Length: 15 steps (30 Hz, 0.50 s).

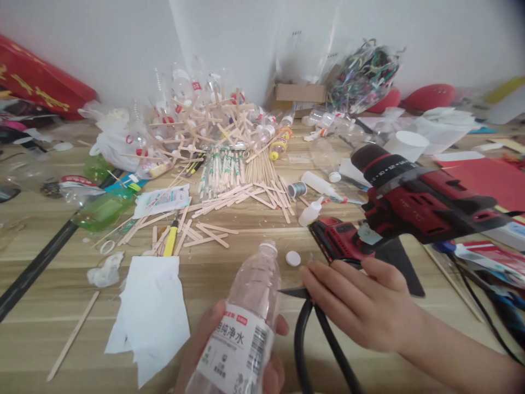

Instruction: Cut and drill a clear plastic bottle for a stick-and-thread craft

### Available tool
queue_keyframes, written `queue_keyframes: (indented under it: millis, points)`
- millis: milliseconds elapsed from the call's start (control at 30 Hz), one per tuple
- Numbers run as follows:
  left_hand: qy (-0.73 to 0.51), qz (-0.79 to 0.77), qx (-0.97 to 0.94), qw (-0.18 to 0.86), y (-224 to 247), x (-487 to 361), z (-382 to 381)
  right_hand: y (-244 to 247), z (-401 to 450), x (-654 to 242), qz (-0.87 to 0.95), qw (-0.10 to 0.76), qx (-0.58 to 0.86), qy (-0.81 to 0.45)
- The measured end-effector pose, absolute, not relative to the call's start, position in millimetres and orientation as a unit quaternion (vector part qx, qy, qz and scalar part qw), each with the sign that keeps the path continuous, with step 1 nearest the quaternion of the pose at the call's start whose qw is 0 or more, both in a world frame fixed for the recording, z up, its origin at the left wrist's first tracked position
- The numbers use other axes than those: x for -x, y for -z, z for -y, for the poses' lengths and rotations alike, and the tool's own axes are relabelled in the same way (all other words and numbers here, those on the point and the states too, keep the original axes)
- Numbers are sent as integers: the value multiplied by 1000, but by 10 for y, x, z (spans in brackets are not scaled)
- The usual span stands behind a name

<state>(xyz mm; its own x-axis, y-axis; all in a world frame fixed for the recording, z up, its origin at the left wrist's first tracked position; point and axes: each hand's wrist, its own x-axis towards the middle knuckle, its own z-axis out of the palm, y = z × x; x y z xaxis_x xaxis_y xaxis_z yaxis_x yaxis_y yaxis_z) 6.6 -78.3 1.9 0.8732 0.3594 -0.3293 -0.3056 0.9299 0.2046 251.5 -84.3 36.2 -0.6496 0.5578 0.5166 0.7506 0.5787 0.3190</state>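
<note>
My left hand [274,358] is wrapped round a clear plastic water bottle [250,306] with a white label, tilted in the lower middle. The bottle's mouth shows no cap, and a white cap [292,258] lies on the table just to its right. My right hand [355,298] is closed on a pair of scissors [304,323] with black loop handles hanging downward. Their pointed blade reaches left to the bottle's side below the shoulder; whether it touches or pierces the plastic I cannot tell. Part of the scissors is hidden under my fingers.
A red and black cordless drill [426,197] stands behind my right hand. Wooden craft sticks [229,200] spread across the middle, with a yellow utility knife [171,238] and torn white paper [151,312] to the left. Plastic bottles and a cardboard box [299,94] line the back.
</note>
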Motion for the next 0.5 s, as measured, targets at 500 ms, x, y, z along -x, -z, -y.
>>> queue_keyframes:
  millis: [500]
  points:
    - [-23,-108,-165,980,214,129,600,-253,602,-2261,411,342,547,-644]
